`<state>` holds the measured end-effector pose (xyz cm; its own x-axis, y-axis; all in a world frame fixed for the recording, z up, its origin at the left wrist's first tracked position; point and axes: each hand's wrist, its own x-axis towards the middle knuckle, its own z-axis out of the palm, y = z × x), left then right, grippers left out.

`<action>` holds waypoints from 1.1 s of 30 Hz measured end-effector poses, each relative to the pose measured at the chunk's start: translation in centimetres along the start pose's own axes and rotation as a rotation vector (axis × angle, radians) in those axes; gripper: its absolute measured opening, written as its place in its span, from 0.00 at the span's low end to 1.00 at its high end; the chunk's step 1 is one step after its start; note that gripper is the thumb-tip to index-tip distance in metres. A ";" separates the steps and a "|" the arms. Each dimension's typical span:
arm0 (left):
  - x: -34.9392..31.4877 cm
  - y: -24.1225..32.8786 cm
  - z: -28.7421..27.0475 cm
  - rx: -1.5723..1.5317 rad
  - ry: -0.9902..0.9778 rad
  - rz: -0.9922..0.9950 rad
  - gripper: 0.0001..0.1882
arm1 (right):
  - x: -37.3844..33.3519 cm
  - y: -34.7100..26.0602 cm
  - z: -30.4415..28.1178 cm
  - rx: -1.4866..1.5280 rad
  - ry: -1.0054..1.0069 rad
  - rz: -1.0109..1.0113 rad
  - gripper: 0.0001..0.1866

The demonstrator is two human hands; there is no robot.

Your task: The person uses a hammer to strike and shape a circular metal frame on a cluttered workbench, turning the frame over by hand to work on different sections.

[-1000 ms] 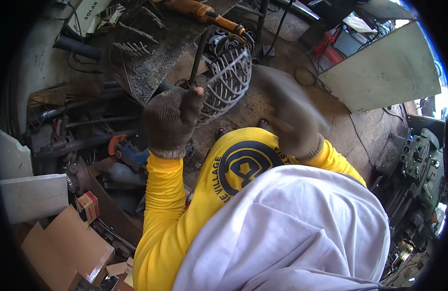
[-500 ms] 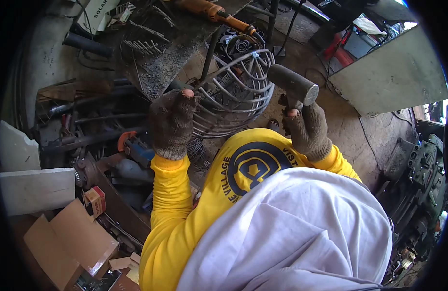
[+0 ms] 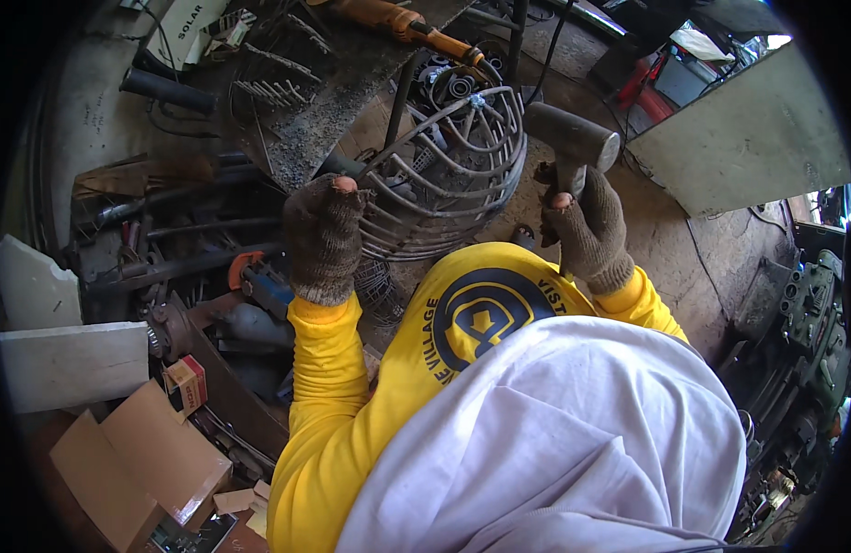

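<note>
A rounded cage of bent grey metal rods (image 3: 462, 189) stands in front of me, its bars curving round to the right. At its left side my left hand (image 3: 324, 240), in a brown knitted glove with a bare thumb tip, is closed on the cage's edge; the exact grip is partly hidden. My right hand (image 3: 593, 238), gloved the same way, is wrapped round the handle of a hammer (image 3: 573, 135). The hammer's thick cylindrical steel head is raised just right of the cage, apart from it.
A dark metal table (image 3: 342, 101) at the far left holds grit, short rods and an orange power tool (image 3: 416, 29). Scrap metal and an open cardboard box (image 3: 158, 452) lie to the left. A pale panel (image 3: 743, 138) leans at right, near greenish machinery (image 3: 808, 323).
The hammer and my right hand have moved a little right and away from me. My left hand and the cage have shifted slightly.
</note>
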<state>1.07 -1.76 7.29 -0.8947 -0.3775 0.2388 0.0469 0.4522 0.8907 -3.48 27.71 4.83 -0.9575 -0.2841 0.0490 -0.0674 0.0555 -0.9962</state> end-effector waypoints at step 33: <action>0.8 -1.0 -0.1 -0.002 -0.270 0.146 0.18 | 5.3 2.3 -2.9 0.325 -0.140 0.112 0.33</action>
<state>0.35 -2.57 6.60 -0.9641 -0.0797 0.2532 0.1846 0.4841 0.8553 -9.49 29.11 3.06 -0.9048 -0.4230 -0.0496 0.1498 -0.2072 -0.9667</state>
